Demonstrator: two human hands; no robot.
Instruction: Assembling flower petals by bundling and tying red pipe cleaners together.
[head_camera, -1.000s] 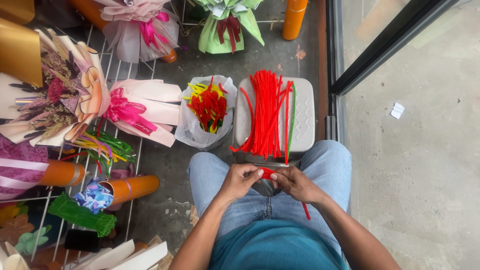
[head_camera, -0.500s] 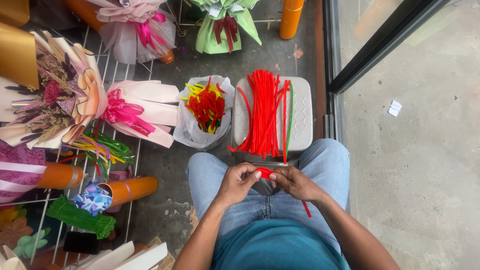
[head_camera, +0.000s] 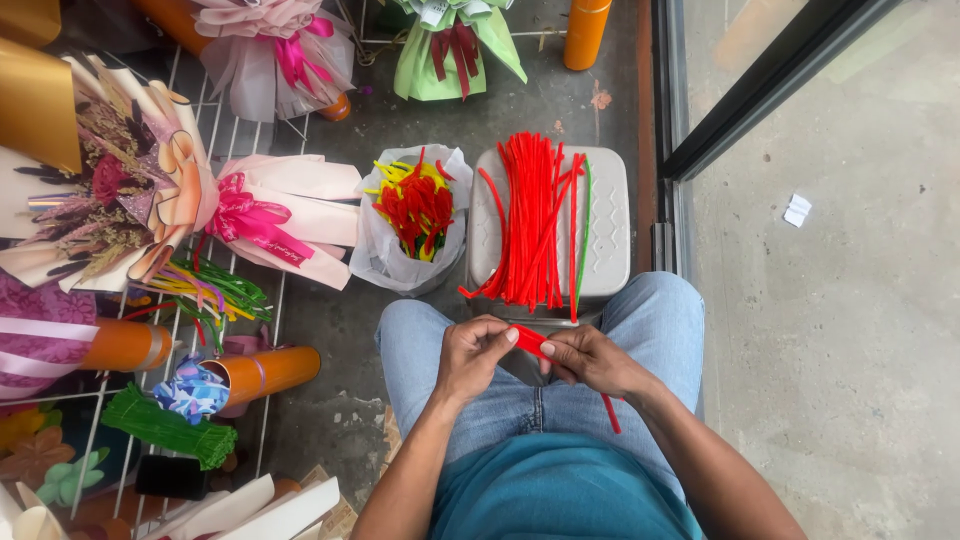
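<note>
Both hands meet over my lap and grip one red pipe cleaner (head_camera: 530, 342). My left hand (head_camera: 475, 355) pinches its upper end with curled fingers. My right hand (head_camera: 590, 358) closes on it just beside, and the stem's tail sticks out below that wrist toward my right thigh. In front of my knees a white stool (head_camera: 610, 215) carries a bundle of red pipe cleaners (head_camera: 530, 220) with one green stem along its right side.
A white plastic bag (head_camera: 412, 215) of red and yellow pieces stands left of the stool. Wrapped bouquets (head_camera: 275, 215), orange tubes (head_camera: 262, 372) and a green pipe cleaner bundle (head_camera: 165, 428) crowd a wire rack at left. A dark door frame (head_camera: 760, 95) and concrete floor lie to the right.
Both hands stay together on the red pipe cleaner, with only small finger shifts. The view has barely moved.
</note>
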